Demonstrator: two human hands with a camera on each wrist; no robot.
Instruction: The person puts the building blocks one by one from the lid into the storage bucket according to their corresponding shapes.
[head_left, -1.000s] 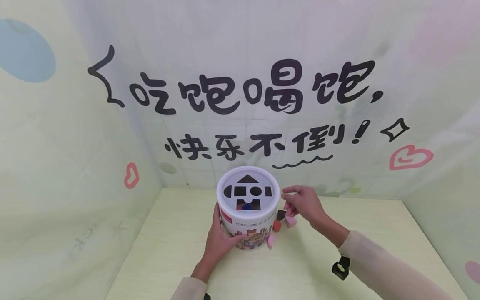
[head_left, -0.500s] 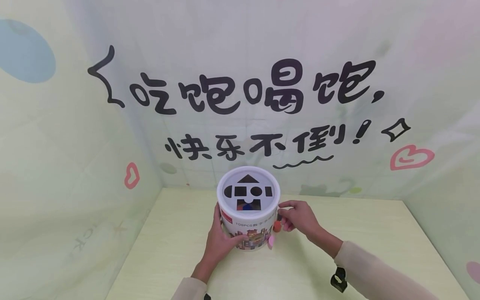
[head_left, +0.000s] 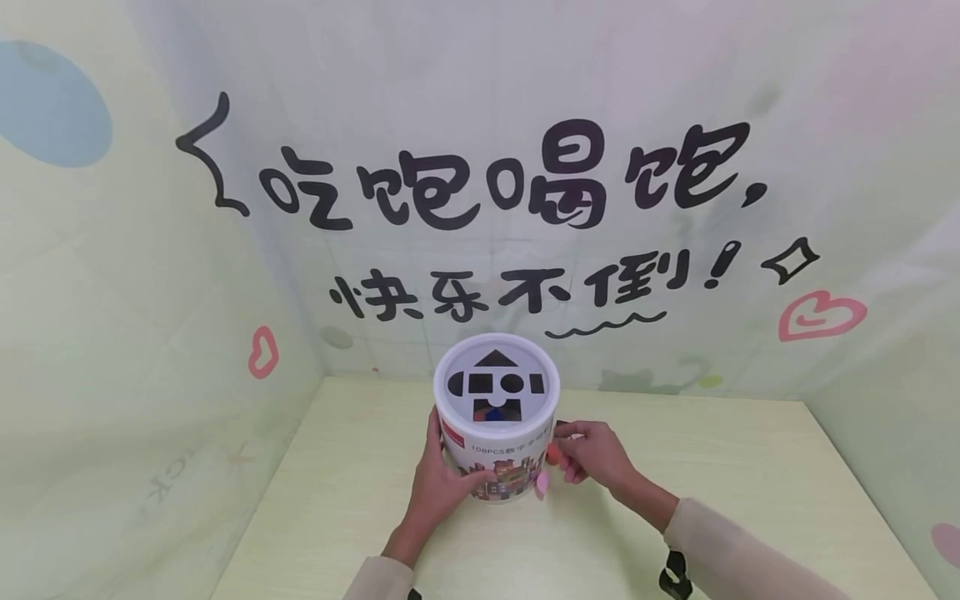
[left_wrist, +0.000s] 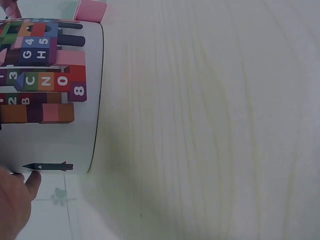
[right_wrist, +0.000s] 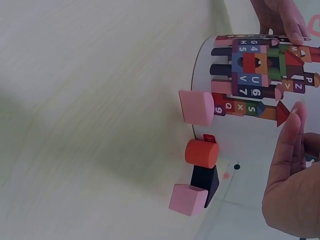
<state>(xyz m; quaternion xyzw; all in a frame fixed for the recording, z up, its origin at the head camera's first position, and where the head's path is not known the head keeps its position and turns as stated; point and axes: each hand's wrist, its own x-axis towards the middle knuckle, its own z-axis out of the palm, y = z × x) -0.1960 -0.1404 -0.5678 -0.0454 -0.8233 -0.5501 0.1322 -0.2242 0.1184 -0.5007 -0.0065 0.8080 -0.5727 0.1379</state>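
I see the white bucket (head_left: pixel 495 450) standing upright on the worktop (head_left: pixel 750 475), towards its far edge. Its lid (head_left: pixel 497 396) is on, with cut-outs for a triangle, half-round, square, circle, rectangle and notched block; something blue shows through the notched one. Coloured lettered and numbered blocks are printed around its side.

The left hand (head_left: pixel 438 483) grips the bucket's left side, thumb laid across the front. The right hand (head_left: pixel 600 458) is at the other side, its fingers nearly straight on my right wrist feed and held narrow, with nothing that I can make out between them. I can't tell whether their tips touch the bucket.

By the bucket's right foot I have a rounded pink block (right_wrist: pixel 197 107) and, just beside it, a red-orange cylinder (right_wrist: pixel 201 154). Next come a black triangular block (right_wrist: pixel 206 177) and a second pink block (right_wrist: pixel 188 200), close together.

Farther out are cream sleeves (head_left: pixel 742 542) and a pale backdrop (head_left: pixel 420 83) bearing large black characters and red heart outlines.
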